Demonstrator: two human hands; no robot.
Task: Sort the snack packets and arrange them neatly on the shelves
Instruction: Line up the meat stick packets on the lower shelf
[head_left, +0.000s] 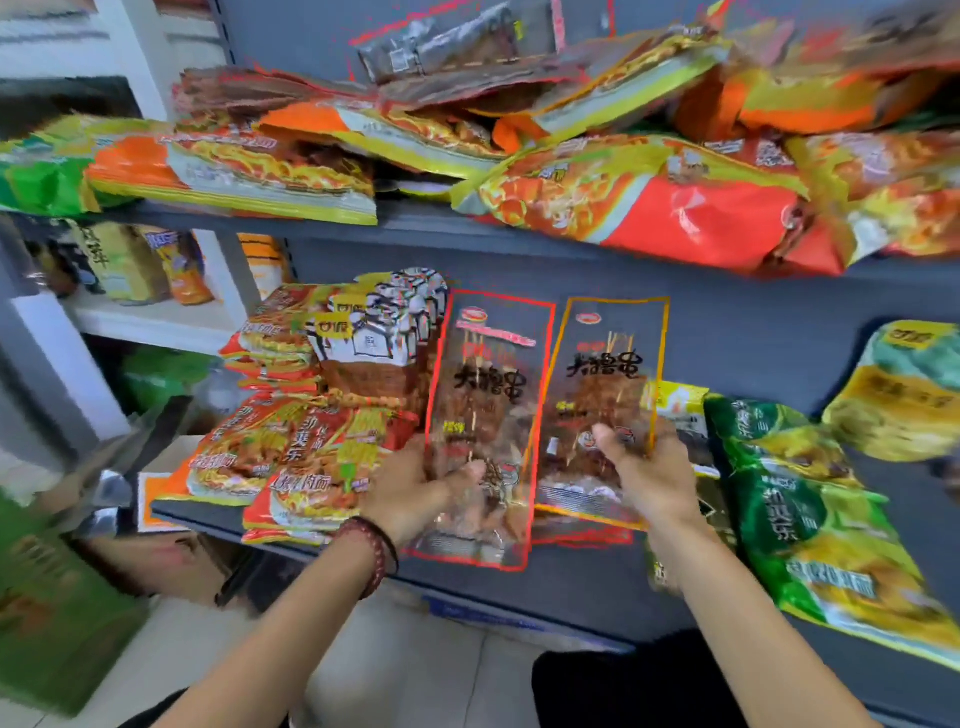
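My left hand (415, 488) grips the lower part of a long, clear, red-edged skewer snack packet (488, 384), thumb across its front. My right hand (644, 467) pinches a matching orange-edged clear packet (608, 374) likewise. Both packets stand upright, side by side, above the dark grey lower shelf (571, 577), between stacked red-and-yellow noodle packets (291, 447) and green packets (800, 499).

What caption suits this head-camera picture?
Left hand holds a red-edged packet, right hand an orange-edged packet, at the lower shelf.
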